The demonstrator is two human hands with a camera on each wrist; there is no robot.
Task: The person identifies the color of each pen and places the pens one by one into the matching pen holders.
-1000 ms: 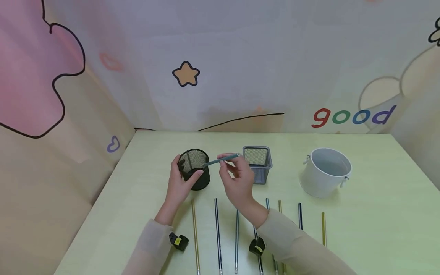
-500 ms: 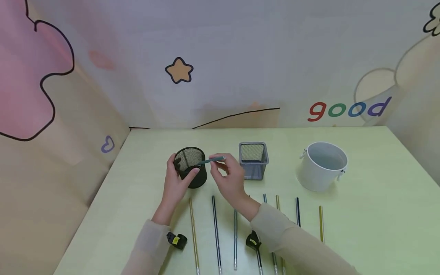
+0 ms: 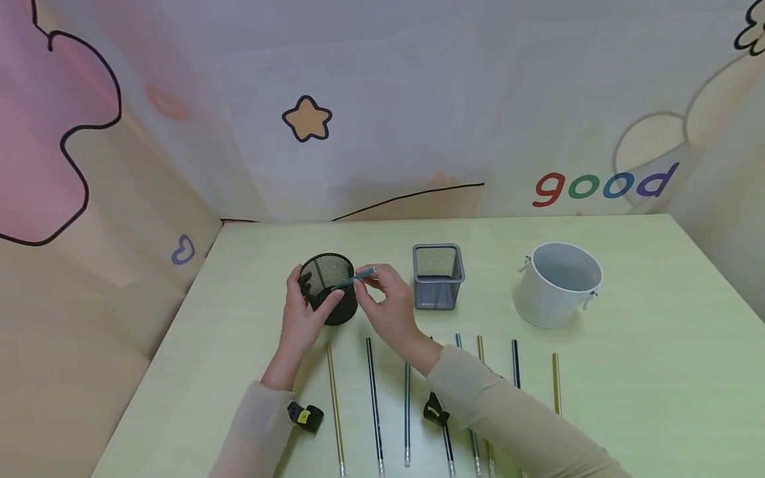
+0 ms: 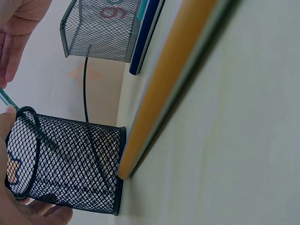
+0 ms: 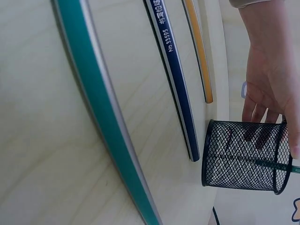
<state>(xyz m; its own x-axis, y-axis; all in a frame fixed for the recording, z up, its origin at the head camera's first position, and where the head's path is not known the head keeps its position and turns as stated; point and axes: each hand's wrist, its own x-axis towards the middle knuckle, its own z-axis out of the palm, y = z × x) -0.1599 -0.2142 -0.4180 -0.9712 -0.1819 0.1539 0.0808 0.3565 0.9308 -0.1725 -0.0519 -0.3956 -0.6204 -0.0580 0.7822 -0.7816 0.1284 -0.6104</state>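
My left hand [image 3: 301, 324] holds a round black mesh pencil cup [image 3: 342, 312] at the left of the table, thumb at the rim and fingers round its far side. With fingertips and thumb, my right hand [image 3: 390, 309] pinches a teal pencil [image 3: 366, 273] just right of the cup. The pencil slants down over the rim, its lower part inside the cup; it shows through the mesh [image 4: 70, 164] in the left wrist view. The right wrist view shows the left hand [image 5: 267, 75] against the cup, with the teal pencil [image 5: 272, 165] inside.
Right of the cup stands a square grey mesh holder [image 3: 439, 292], then a white bucket [image 3: 552, 299]. Several pencils lie in a row in front, among them a yellow one [image 3: 336, 411] and a dark blue one [image 3: 374, 405]. A printed cloth wall [image 3: 382, 133] rises behind the table.
My right hand has moved left toward the cup, and the teal pencil has slid further into it. The left hand keeps its hold. The head view has shifted slightly.
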